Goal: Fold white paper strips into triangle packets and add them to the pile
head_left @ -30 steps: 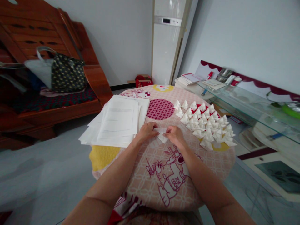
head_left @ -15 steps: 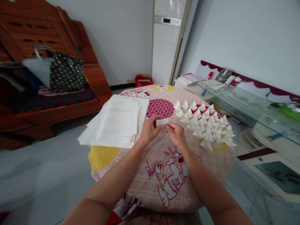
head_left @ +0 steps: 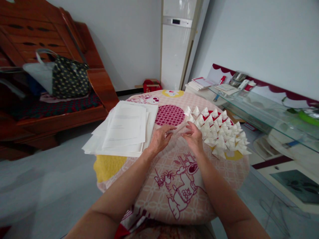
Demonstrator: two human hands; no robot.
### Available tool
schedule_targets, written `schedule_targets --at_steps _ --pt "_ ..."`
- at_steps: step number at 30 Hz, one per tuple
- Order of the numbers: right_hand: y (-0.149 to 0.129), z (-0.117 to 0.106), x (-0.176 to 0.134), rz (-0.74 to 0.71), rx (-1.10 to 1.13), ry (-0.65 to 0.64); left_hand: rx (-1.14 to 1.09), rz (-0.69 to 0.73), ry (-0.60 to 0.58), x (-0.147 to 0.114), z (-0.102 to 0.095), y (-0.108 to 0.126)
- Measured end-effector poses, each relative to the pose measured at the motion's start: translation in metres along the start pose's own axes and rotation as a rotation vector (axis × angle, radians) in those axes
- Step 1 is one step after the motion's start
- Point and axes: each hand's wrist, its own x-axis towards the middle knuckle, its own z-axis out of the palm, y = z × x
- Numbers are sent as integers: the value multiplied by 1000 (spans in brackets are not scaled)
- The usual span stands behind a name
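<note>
Spanning the gap between left hand (head_left: 160,137) and right hand (head_left: 194,136), a pale, blurred paper slip (head_left: 179,128), apparently thin, long axis roughly left-to-right, neither hand clearly nearer. Fingers curled narrow on both sides; cannot tell if either pinches firmly. Pointed white folded papers (head_left: 216,127) just right of the grip, loose sheets (head_left: 124,129) just left.

Dim, diffuse light; pale glare on white unit (head_left: 173,53); wooden bench (head_left: 101,81) stretched, soft.
</note>
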Motion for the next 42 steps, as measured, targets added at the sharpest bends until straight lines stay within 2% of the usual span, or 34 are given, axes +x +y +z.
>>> schedule_targets --at_steps 3,6,9,12,16,19,25,31,36,42 --pt "2 -12 6 -133 -128 20 -3 50 -16 2 -3 -5" --pt "2 -20 9 -231 -196 -69 -1 80 -53 3 -7 -8" --pt "4 -24 8 -355 -308 -159 72 103 -140 5 -12 -10" --pt "6 -27 -1 -482 -471 -248 207 122 -279 4 -15 -11" --pt "6 -28 -20 -596 -718 -471 326 108 -553 -5 -17 -8" --pt "4 -27 -31 -641 -863 -608 346 81 -632 -12 -19 -3" --pt "-1 -22 -43 -640 -944 -656 269 27 -645 -18 -20 2" --pt "-4 -22 -50 -582 -929 -666 339 -5 -681 -16 -23 2" --pt "-6 -26 -48 -484 -770 -643 340 -24 -661 -15 -26 4" --pt "-9 -30 -33 -372 -555 -612 253 -68 -614 -14 -17 5"
